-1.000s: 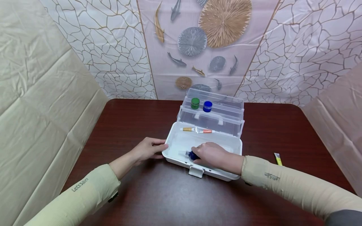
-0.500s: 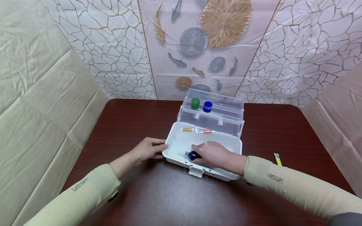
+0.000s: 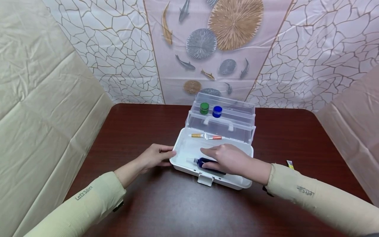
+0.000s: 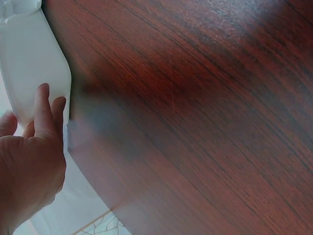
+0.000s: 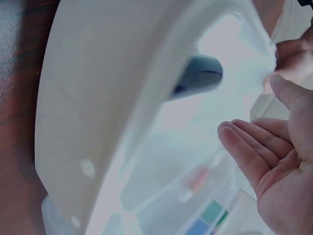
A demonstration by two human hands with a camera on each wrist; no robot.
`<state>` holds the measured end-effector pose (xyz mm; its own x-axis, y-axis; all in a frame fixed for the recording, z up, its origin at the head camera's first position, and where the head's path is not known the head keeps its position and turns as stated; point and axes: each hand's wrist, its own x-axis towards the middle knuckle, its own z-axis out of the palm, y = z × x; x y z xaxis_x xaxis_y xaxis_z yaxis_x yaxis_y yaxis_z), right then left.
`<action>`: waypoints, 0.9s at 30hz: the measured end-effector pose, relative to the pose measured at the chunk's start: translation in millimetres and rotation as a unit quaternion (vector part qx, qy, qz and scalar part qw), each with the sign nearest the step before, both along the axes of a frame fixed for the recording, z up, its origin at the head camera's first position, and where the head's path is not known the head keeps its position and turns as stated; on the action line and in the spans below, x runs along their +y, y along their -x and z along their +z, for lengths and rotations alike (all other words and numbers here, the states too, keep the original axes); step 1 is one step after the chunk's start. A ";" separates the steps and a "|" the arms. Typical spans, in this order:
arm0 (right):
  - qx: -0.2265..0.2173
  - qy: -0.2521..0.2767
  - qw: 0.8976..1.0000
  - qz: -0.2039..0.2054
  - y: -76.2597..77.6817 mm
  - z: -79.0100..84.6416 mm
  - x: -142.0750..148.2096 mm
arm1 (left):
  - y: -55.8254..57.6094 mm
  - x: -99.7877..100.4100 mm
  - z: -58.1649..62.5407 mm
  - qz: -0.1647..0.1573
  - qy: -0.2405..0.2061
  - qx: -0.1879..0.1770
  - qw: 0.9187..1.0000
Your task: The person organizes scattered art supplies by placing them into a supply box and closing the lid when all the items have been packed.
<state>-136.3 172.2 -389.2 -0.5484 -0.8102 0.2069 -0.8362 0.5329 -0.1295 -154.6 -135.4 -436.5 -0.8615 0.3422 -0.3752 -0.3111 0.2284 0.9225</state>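
A dark blue bottle (image 3: 204,161) with a clear tip lies on its side inside the white box (image 3: 187,146), near the front wall. My right hand (image 3: 230,159) hovers over it with fingers spread; in the right wrist view the palm and straight fingers (image 5: 247,152) hold nothing, and the bottle (image 5: 204,73) lies apart from them. My left hand (image 3: 154,156) grips the box's left end, thumb over the rim and fingers along the outer wall, as the left wrist view also shows. An ochre paint tube (image 3: 196,135) and an orange-red one (image 3: 215,137) lie along the box's back.
The box's clear lid (image 3: 210,124) stands folded back, with a green jar (image 3: 204,108) and a blue jar (image 3: 217,112) on it. A yellow tube (image 3: 290,164) lies on the dark wooden table (image 3: 142,125) to the right, partly behind the right sleeve. Patterned cloth hangs behind.
My right hand has let go of the bottle and drawn back to the right, its fingers opening, so more of the bottle shows. The left hand and the box have stayed put.
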 end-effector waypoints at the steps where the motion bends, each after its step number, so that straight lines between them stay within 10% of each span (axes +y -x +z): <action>1: 0.005 0.003 1.000 0.000 -0.9 3.1 1.4 | 0.0 0.1 0.0 0.000 0.001 -0.001 1.000; 27: 0.118 0.085 0.988 -0.052 -11.3 39.1 65.4 | -1.2 2.2 1.1 -0.003 0.007 -0.003 1.000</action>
